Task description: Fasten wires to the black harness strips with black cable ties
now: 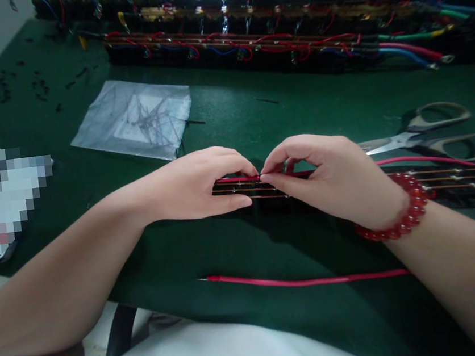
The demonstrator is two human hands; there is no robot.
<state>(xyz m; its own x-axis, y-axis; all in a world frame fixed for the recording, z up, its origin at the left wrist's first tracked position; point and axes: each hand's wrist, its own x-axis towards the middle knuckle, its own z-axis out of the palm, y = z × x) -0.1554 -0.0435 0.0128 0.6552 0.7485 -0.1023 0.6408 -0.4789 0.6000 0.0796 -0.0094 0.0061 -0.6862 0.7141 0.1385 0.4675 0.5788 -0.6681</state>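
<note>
A long black strip (456,179) with thin copper-coloured rods and small shiny joints lies across the green table, a red wire (424,158) running along its far edge. My left hand (208,184) rests over the strip's left part, thumb apart from the fingers, its fingertips touching the red wire. On the right, my right hand (322,171) pinches at the same spot with thumb and forefinger. What is between those fingertips is too small to make out. A red bead bracelet circles my right wrist. Nearer me lies another red wire (296,282) with a bare tip.
Scissors (405,140) lie right of my right hand, partly behind it. A clear bag (140,120) of thin dark ties is at the back left. Black wired assemblies (214,46) line the far side of the green table (178,259). A blurred white object (4,199) sits far left.
</note>
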